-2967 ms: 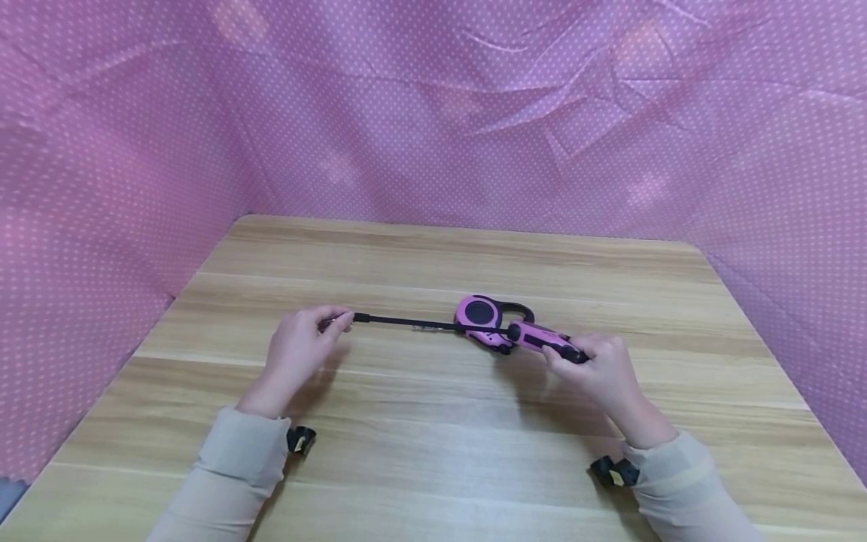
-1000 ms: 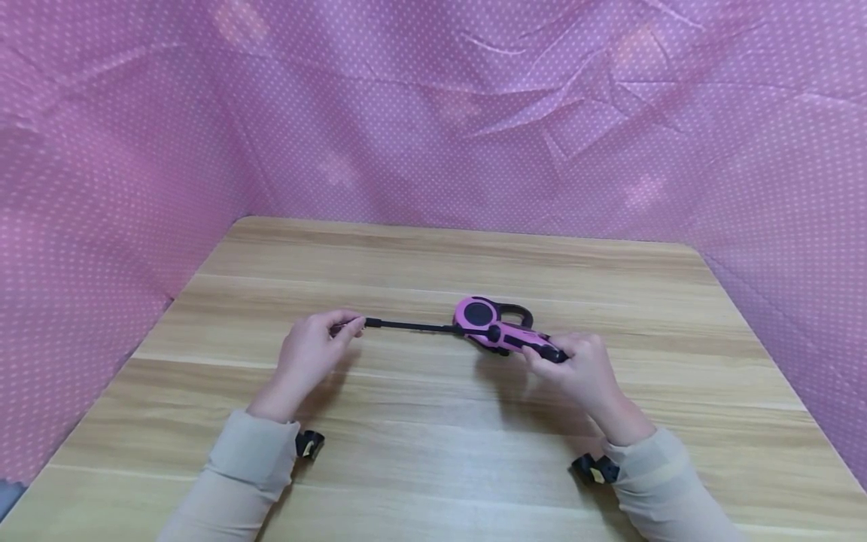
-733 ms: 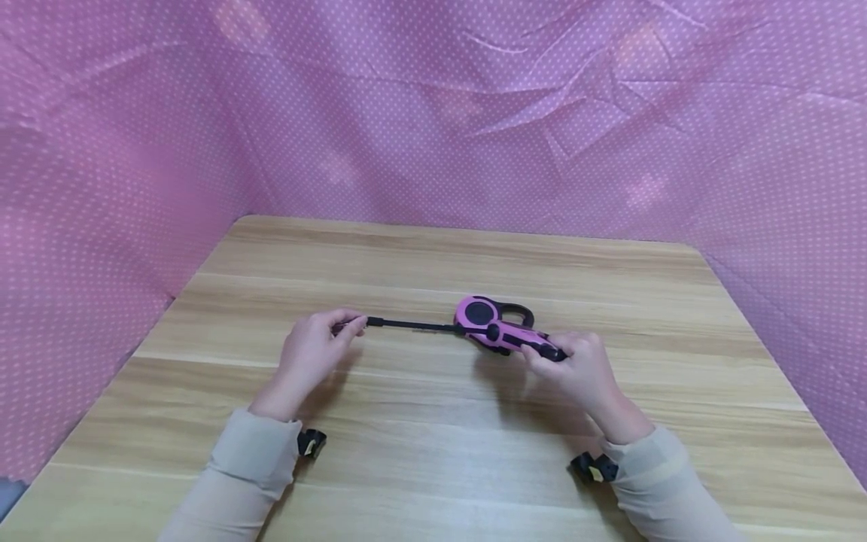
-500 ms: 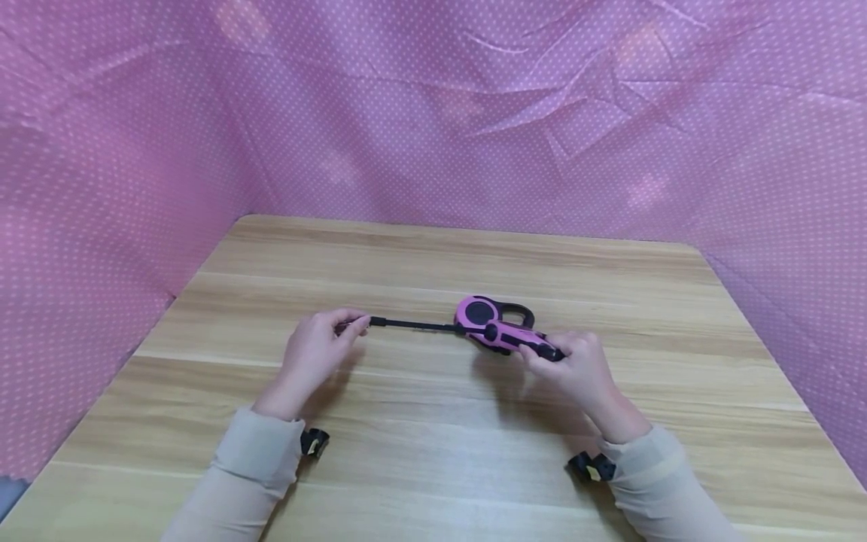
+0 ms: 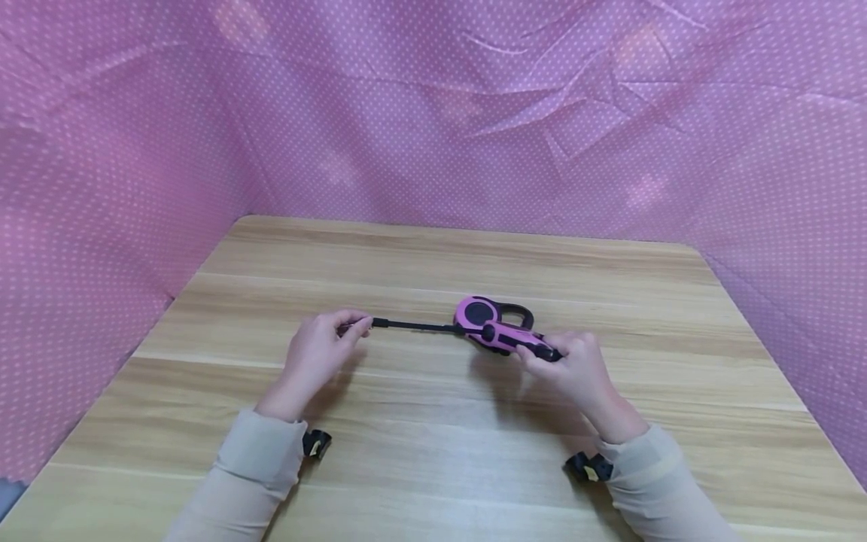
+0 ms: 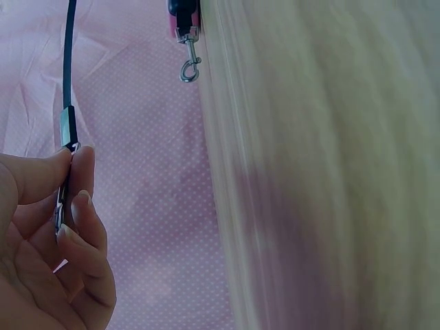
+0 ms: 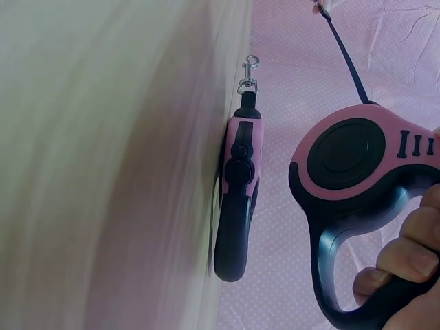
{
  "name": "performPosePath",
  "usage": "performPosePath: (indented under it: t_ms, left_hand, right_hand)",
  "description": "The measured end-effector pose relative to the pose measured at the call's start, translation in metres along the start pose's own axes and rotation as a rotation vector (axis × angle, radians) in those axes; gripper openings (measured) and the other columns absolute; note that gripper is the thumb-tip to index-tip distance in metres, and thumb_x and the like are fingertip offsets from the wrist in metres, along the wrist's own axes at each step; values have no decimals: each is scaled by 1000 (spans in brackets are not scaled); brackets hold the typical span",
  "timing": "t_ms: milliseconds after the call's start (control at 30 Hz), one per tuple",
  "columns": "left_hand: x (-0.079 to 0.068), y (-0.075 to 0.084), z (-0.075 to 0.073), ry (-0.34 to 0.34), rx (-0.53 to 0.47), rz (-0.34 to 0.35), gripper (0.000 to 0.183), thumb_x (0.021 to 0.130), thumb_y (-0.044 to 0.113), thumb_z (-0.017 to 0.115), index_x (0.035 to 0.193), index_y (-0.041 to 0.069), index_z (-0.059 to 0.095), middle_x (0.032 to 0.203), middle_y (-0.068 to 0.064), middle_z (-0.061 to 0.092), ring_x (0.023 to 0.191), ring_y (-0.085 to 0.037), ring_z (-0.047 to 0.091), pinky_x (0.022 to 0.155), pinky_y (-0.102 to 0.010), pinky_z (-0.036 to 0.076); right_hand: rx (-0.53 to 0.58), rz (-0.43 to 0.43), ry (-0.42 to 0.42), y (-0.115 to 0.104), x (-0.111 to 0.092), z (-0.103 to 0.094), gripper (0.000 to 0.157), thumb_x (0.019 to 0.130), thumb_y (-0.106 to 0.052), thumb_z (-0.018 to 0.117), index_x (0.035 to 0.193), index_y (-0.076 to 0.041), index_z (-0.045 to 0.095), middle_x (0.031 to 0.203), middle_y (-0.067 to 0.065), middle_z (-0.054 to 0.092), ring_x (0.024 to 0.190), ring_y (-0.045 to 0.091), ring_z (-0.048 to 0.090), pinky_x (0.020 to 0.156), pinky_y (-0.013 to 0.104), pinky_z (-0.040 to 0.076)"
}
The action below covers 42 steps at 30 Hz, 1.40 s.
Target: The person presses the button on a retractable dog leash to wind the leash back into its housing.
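Observation:
My right hand (image 5: pixel 576 369) grips the black loop handle of a pink and black retractable dog leash (image 7: pixel 347 151), raised above the table. From its front a black strap (image 5: pixel 420 327) runs out taut to the left. At the strap's end, my left hand (image 5: pixel 318 350) pinches the metal clip (image 6: pixel 60 210) between thumb and fingers, which partly hide it. A second leash (image 5: pixel 478 310) of the same kind lies on the table behind the held one, partly covered by it in the head view. Its silver snap hook (image 7: pixel 249 69) shows in both wrist views.
Both leashes are over a light wood-grain table (image 5: pixel 433 467). Pink dotted cloth (image 5: pixel 433 135) hangs around its back and sides. Small black devices (image 5: pixel 317 444) sit at both wrists.
Over the three seconds, my left hand has moved right and my right hand left with the held leash. The strap between them has become shorter. The leash on the table stays put.

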<state>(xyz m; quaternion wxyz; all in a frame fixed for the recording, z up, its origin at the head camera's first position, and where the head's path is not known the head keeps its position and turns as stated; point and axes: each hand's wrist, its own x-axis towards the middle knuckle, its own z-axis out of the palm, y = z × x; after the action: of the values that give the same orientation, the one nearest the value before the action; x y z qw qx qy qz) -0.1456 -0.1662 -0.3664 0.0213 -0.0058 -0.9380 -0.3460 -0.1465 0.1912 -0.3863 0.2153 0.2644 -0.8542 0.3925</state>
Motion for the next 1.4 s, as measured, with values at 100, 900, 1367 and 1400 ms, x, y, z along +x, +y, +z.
performPosePath:
  t_ms: [100,900,1367,1400]
  left_hand:
    - [0,1,1,-1,0,-6,35,101,39,56,120,14,69,100,-5,76,46,-13,40,45,-25,37]
    - [-1,4,10,0,-29,11,33,100,36,57,120,13,70,102,-5,75,59,-16,49,59,-30,43]
    - [1,8,12,-3,-13,28,32,100,37,58,118,13,71,98,-3,75,61,-16,49,59,-30,42]
    - [1,8,13,-3,-9,30,32,100,37,58,117,14,71,98,-2,75,62,-16,50,60,-29,42]
  right_hand:
    - [-1,-18,8,0,0,1,33,74,-13,78,49,-16,56,46,-9,51,44,-8,32,38,13,28]
    - [-12,14,6,-4,1,8,37,75,-17,77,48,-15,52,47,-7,49,46,-2,35,40,17,30]
    - [14,21,-1,-6,3,11,40,76,-17,76,46,-15,49,45,-9,45,45,-4,33,39,16,29]
    - [15,19,-1,-6,4,11,41,76,-17,76,46,-15,49,45,-9,45,45,-4,32,39,16,28]
